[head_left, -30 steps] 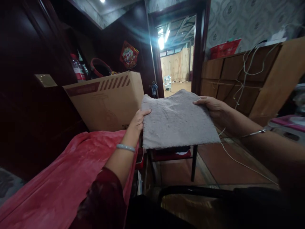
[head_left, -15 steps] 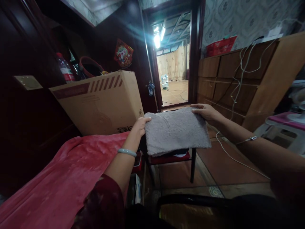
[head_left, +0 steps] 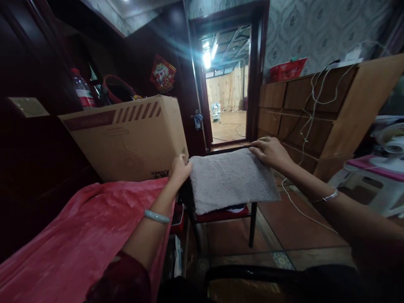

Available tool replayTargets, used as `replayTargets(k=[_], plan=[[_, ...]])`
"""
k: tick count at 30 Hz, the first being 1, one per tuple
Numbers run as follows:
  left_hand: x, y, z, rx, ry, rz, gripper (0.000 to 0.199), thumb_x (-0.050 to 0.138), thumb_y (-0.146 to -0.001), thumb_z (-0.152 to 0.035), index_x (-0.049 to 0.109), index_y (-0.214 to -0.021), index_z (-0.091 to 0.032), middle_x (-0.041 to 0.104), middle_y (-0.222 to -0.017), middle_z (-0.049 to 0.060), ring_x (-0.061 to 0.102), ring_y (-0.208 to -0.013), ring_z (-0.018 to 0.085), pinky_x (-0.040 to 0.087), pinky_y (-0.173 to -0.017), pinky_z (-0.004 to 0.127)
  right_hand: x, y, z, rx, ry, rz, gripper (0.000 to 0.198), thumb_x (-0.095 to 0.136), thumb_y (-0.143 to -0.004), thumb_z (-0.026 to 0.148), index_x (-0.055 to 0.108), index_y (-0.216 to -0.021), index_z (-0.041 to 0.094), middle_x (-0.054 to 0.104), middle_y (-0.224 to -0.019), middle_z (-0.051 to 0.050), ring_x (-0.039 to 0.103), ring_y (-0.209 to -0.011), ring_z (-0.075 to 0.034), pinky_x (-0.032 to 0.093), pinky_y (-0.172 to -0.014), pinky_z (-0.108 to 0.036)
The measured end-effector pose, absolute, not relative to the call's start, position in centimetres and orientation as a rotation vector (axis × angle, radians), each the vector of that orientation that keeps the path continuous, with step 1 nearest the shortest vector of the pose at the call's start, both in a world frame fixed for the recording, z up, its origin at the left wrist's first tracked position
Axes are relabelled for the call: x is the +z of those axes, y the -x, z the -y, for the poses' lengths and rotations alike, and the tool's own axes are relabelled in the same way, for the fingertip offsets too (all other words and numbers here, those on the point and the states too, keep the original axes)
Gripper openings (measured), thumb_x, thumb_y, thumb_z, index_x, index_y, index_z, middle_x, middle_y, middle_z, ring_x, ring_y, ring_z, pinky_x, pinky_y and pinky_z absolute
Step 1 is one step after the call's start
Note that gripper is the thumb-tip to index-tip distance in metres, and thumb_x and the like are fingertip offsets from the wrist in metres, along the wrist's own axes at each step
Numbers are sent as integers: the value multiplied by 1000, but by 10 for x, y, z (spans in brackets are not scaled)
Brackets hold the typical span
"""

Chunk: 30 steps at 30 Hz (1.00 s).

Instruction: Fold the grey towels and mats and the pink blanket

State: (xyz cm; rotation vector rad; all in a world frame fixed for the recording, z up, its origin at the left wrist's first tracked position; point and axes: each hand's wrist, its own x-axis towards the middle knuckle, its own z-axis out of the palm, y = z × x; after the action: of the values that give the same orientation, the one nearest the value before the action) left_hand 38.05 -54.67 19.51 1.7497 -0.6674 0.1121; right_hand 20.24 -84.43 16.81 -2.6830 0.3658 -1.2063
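A grey, plush, folded cloth [head_left: 232, 179] lies over a pile of dark and white things on a chair with a red seat [head_left: 217, 213] and dark legs. At the cloth's far left corner, my left hand [head_left: 180, 171] is closed, its thumb and fingers against the edge. My right hand [head_left: 272, 155] bends over the far right corner and grips the edge between thumb and fingers. The undersides of both grips are hidden.
To the left stand a large cardboard box [head_left: 126, 139] and a surface under a pink blanket [head_left: 78, 235]. On the right are a wooden drawer cabinet [head_left: 303, 126] with hanging cables and a fan on a plastic stool [head_left: 372, 172]. A black curved bar [head_left: 252, 269] crosses close to me.
My left hand has shifted left and slightly down to the cloth's corner. My right hand has turned further over its corner. The view has shifted slightly.
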Motion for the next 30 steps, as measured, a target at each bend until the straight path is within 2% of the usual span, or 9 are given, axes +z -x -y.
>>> replayTargets(k=[2,4,6,9,13,19,24,27,30], plan=[[196,-372,552,348,-1884,944,49,82,-68,-31,68,-112,-18,66,-122,16,53,-126,37,36,-110,46,172,-201,830,-1197,2782,-141,54,53,-91,60,69,-129,24,64,-133,-14,53,-127,-35,39,-107,-55],[194,-361,559,443,-2006,1274,70,82,-71,-47,60,-131,-18,54,-144,19,41,-139,39,24,-118,52,172,-202,818,-1069,2880,62,70,57,-87,69,57,-143,28,54,-147,-12,44,-137,-37,33,-111,-59],[187,-353,568,452,-2113,1514,91,81,-68,-61,51,-142,-19,48,-151,19,35,-143,42,17,-120,57,169,-205,811,-914,2935,176,81,58,-83,75,50,-149,28,50,-151,-13,43,-138,-39,31,-111,-61],[175,-351,574,487,-2225,1647,105,76,-65,-74,45,-147,-17,51,-145,21,43,-136,41,25,-116,57,161,-208,811,-823,2932,225,88,57,-82,78,46,-152,25,52,-148,-16,49,-133,-39,35,-108,-59],[165,-358,574,577,-2206,1687,110,73,-64,-79,44,-147,-13,57,-135,20,53,-124,38,35,-109,52,156,-209,819,-797,2922,291,97,60,-78,79,42,-155,22,51,-149,-18,50,-130,-39,39,-106,-56],[161,-363,574,602,-2123,1703,104,74,-65,-77,47,-144,-15,59,-130,18,55,-120,36,37,-108,50,153,-209,821,-843,2916,319,95,61,-79,78,43,-153,22,54,-144,-18,53,-127,-39,41,-103,-55],[164,-365,571,603,-2161,1768,103,72,-68,-77,43,-148,-19,58,-134,14,55,-121,33,39,-109,49,151,-209,820,-897,2958,335,93,54,-82,81,42,-153,22,55,-143,-19,55,-124,-38,45,-100,-55],[162,-364,560,650,-2239,1804,107,71,-69,-76,37,-153,-19,48,-149,18,46,-135,37,31,-116,54,151,-209,821,-899,2986,352,94,52,-82,82,42,-152,20,56,-142,-19,56,-124,-39,46,-99,-56],[154,-357,537,759,-2304,1853,106,74,-73,-69,31,-157,-22,29,-163,19,26,-149,40,17,-121,61,150,-209,823,-889,3007,333,94,53,-81,81,42,-153,21,55,-143,-18,55,-124,-40,46,-100,-56]])
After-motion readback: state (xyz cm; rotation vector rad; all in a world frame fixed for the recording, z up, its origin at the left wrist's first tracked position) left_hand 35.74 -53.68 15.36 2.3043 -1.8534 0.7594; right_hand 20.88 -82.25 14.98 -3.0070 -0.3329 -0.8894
